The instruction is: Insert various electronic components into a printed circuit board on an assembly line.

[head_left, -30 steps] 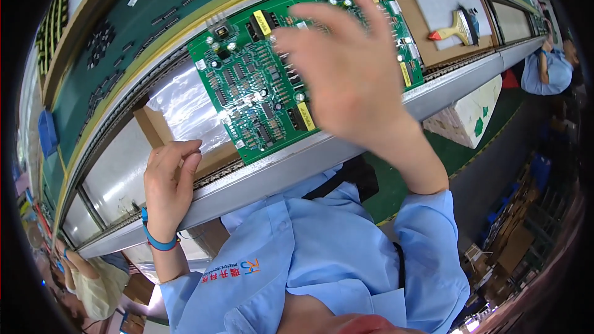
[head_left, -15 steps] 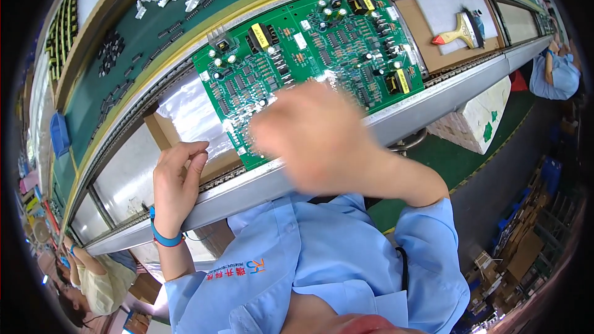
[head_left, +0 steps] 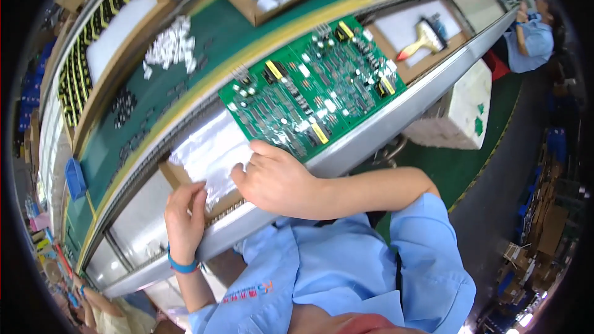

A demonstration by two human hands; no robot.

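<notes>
A green circuit board (head_left: 291, 100), crowded with chips, capacitors and yellow-topped transformers, lies across the rails of the line. At its near left corner is my right hand (head_left: 278, 182), with thumb and forefinger apart and the other fingers curled under; no object shows in it. My left hand (head_left: 184, 219), wearing a blue wristband (head_left: 182, 266), hovers at the near rail, its fingers bent and thumb tip close to the forefinger. Anything in that pinch is too small to make out. Below both hands sits a cardboard tray (head_left: 224, 203) with a shiny clear sheet (head_left: 207, 151).
Beyond the rail, white parts (head_left: 170, 49) and black parts (head_left: 124, 108) lie on a green bench. A blue bin (head_left: 75, 179) stands at left. A paintbrush (head_left: 424, 40) rests in a tray at right. Co-workers sit at both ends, one in a blue shirt (head_left: 529, 43).
My right hand has moved from over the board's middle to its near left corner. A yellow-topped transformer now shows where that hand was. My left hand stays near the rail; the view has shifted.
</notes>
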